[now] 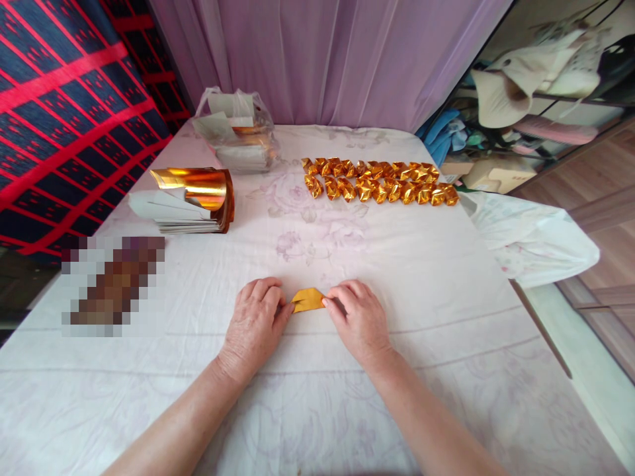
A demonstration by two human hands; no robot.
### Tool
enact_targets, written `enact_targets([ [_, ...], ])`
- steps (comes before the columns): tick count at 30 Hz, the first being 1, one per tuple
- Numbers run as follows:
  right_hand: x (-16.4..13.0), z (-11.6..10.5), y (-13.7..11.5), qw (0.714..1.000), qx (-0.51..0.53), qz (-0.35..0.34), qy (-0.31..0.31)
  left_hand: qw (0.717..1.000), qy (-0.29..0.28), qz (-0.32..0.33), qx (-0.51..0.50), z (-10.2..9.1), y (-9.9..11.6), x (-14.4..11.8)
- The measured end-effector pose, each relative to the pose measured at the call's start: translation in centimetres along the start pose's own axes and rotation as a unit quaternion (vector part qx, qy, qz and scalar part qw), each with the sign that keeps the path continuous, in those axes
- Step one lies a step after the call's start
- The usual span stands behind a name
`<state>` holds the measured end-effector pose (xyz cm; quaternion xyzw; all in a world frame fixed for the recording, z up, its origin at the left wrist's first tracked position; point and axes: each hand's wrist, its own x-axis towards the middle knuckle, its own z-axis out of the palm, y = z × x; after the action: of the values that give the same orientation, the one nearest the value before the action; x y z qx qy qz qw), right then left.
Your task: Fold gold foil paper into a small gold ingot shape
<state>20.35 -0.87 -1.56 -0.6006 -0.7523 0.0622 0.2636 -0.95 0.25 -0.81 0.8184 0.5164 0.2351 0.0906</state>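
Foil paper [307, 299] pinched between my left hand [255, 317] and right hand [357, 316]; uneven pressure risks a skewed crease or tear.

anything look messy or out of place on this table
Mostly tidy. The folded gold pieces sit in two neat rows. The one oddity: the top gold sheet on the paper stack curls upward instead of lying flat. Both hands pinch one gold paper.

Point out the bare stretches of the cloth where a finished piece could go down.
Widest bare patch: between the hands and the rows of folded gold pieces. Also bare: the near cloth around the forearms, and the right side below the rows. Crowded: far left, with the gold sheet stack and plastic bag. Left hand and right hand pinch the gold paper.
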Motion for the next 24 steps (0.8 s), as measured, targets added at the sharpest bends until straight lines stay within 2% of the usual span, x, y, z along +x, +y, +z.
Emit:
enact_targets([
  [5, 0.0, 0.1, -0.2, 0.997, 0.016, -0.079, 0.005, 1.000, -0.008, 0.002, 0.003, 0.0, 0.3, 0.0],
  [8, 0.0, 0.1, -0.1, 0.995, 0.018, -0.096, -0.003, 1.000, -0.007, 0.017, 0.002, -0.1, 0.3, 0.0],
  [13, 0.1, 0.2, -0.1, 0.996, 0.020, -0.086, -0.008, 1.000, -0.013, 0.014, -0.002, -0.1, 0.1, 0.0],
  [24, 0.5, 0.3, -1.6, 0.999, 0.025, -0.011, -0.024, 1.000, -0.023, 0.002, -0.006, -0.1, 0.1, 0.1],
])
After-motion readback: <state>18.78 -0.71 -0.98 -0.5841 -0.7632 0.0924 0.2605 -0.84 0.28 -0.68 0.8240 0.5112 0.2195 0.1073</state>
